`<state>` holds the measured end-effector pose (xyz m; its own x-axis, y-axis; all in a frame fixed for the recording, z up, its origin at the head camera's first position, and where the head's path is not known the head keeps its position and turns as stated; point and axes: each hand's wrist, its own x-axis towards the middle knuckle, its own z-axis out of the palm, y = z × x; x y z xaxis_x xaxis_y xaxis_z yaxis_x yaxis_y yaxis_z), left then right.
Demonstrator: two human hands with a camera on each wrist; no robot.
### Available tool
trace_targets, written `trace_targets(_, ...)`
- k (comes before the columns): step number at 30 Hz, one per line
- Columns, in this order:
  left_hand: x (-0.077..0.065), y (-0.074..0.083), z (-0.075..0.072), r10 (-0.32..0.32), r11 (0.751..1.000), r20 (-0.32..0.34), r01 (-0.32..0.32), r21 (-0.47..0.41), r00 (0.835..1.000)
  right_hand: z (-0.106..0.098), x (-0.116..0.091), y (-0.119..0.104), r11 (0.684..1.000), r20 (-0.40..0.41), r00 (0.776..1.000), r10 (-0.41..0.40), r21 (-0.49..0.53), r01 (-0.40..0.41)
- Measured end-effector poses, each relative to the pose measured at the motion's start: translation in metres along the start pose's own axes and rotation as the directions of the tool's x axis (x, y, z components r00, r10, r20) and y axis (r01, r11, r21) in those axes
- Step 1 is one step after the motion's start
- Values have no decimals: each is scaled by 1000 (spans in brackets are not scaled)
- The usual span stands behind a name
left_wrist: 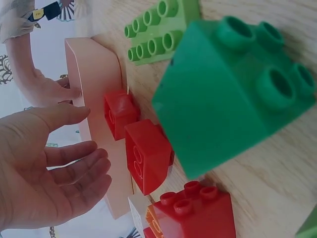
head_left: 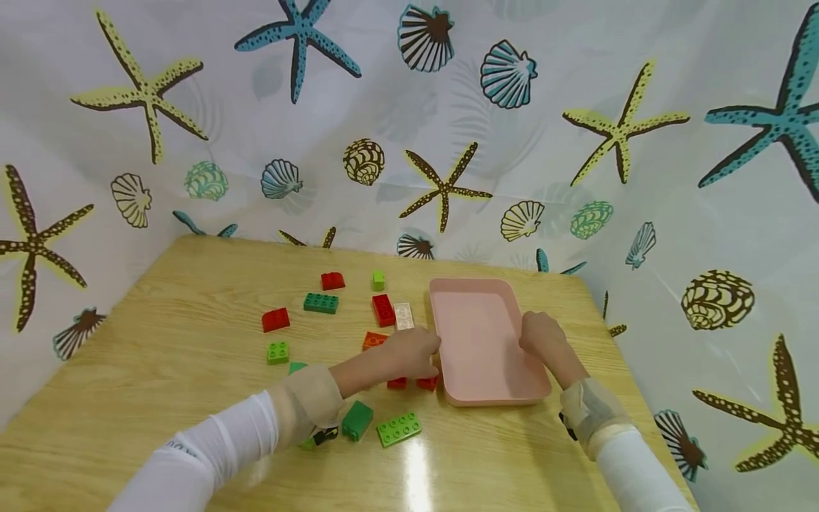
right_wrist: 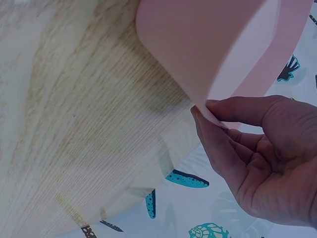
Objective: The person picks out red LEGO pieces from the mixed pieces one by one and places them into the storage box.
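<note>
A pink tray [head_left: 481, 341] stands on the table, its inside bare. My right hand [head_left: 544, 334] is at the tray's right side; in the right wrist view, the thumb and fingers [right_wrist: 233, 111] pinch its rim. My left hand [head_left: 409, 353] is by the left side of the tray, its fingers [left_wrist: 74, 171] loosely bent and holding nothing in the left wrist view. Close to this hand lie two red toy bricks [left_wrist: 148, 156], tipped on their sides by the tray wall. A dark green brick [left_wrist: 223, 94] and a light green brick [left_wrist: 161, 32] lie nearer to me.
Left of the tray, more toy bricks are scattered: a white brick [head_left: 404, 316], a red brick [head_left: 383, 311], an orange brick [head_left: 374, 340], a long green brick [head_left: 320, 303] and several others. A patterned cloth [head_left: 384, 107] hangs behind the wooden table [head_left: 173, 341].
</note>
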<state>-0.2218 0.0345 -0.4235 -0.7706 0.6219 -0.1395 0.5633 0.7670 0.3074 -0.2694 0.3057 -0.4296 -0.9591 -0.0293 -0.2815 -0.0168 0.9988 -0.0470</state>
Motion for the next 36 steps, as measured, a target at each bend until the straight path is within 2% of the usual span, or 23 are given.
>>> trace_targets(5, 1, 0, 6, 36, 994, 6, -37, 107, 999, 0, 0, -1, 1000, 3, 1000, 5, -3, -5)
trace_targets(8, 1, 1, 8, 41, 991, 11, -42, 124, 999, 0, 0, -1, 1000, -3, 1000, 4, -3, -4)
trace_targets(17, 2, 1, 14, 33, 995, 27, -35, 95, 999, 4, 2, 1, 1000, -3, 1000, 1, 11, -1)
trace_targets(26, 0, 3, 16, 30, 998, 70, -34, 51, 997, 3, 5, 3, 1000, 14, 1000, 3, 30, -4)
trace_targets(36, 2, 0, 21, 51, 998, 63, -53, 27, 997, 3, 1, 5, 999, -41, 999, -34, 24, 35)
